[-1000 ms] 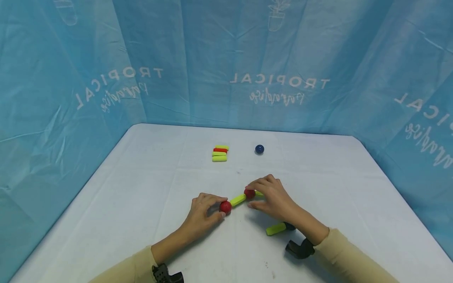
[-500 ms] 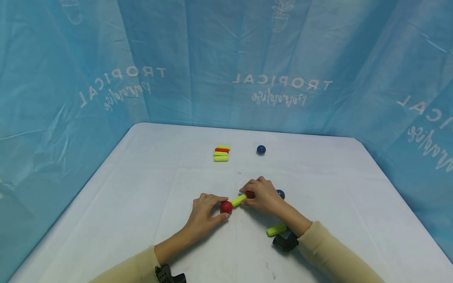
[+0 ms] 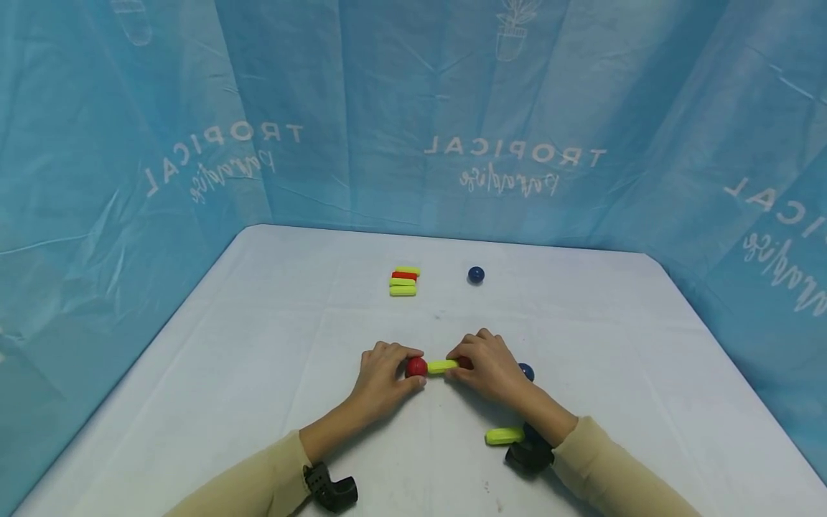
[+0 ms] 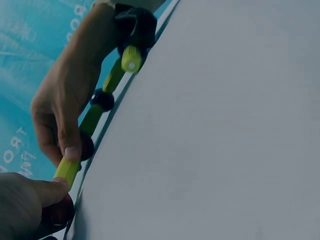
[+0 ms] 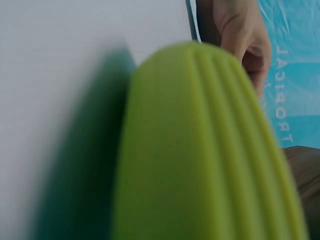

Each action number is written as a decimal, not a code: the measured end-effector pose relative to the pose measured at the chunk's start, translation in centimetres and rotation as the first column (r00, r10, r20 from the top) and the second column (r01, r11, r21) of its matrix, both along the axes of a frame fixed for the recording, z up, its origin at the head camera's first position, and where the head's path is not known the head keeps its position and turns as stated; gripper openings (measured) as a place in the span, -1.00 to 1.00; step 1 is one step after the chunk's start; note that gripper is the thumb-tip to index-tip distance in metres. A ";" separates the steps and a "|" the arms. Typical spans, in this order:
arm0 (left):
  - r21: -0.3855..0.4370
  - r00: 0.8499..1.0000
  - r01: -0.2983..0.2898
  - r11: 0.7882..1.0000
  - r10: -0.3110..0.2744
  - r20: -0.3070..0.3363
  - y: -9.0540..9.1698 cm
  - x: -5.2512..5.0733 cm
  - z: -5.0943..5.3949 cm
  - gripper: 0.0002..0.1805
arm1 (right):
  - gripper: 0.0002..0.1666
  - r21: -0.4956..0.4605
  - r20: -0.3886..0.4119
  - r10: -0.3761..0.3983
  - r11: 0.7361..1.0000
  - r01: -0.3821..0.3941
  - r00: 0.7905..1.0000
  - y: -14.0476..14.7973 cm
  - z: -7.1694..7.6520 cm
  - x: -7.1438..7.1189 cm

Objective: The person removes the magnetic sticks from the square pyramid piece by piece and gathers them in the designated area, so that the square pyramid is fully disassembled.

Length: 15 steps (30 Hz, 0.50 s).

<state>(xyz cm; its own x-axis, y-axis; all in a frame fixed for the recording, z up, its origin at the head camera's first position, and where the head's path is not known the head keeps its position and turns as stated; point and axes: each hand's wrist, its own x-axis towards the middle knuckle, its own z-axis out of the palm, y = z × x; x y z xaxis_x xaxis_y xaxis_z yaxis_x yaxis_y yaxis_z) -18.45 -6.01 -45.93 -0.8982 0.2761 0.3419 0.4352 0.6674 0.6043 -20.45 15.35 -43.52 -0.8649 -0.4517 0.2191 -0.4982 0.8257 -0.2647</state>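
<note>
My left hand [image 3: 381, 382] grips a red ball [image 3: 416, 367] between thumb and fingers. A yellow-green stick [image 3: 442, 366] joins it to a second red ball [image 3: 464, 362], which my right hand [image 3: 491, 370] pinches, partly covering it. In the left wrist view the chain runs on past the right hand [image 4: 65, 110] through another green stick [image 4: 91, 120] to a dark ball [image 4: 103, 100] and a further stick [image 4: 114, 76]. A green stick [image 5: 200, 150] looms large and blurred in the right wrist view.
Several short sticks, yellow-green [image 3: 403, 291] and red [image 3: 405, 276], lie side by side towards the back of the white table [image 3: 291, 287]. To their right is a dark blue ball [image 3: 476, 274]. Blue printed sheets [image 3: 388, 187] stand around the table's back and sides.
My right hand has closed on the second red ball, moving left and then slightly nearer. The chain between the hands has turned from slanted to nearly level, and the blue ball beside the right hand shows.
</note>
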 end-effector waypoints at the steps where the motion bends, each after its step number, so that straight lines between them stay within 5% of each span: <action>1: -0.004 1.000 0.008 1.000 -0.008 0.004 0.0 -0.2 0.0 -0.58 | -0.74 0.000 -0.001 0.002 1.000 -0.002 1.000 0.1 0.0 0.1; 15: -0.062 0.999 0.052 0.997 -0.052 0.007 0.5 -0.9 0.1 -0.57 | -0.74 -0.019 -0.030 0.040 0.999 -0.040 0.999 1.0 -0.6 0.0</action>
<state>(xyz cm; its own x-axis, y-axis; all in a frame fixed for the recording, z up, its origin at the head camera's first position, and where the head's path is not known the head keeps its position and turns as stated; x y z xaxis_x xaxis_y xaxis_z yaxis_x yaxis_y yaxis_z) -19.38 -5.55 -45.82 -0.8837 0.3431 0.3183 0.4675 0.6801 0.5648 -20.44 16.37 -44.16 -0.8393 -0.4810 0.2534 -0.5385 0.7997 -0.2655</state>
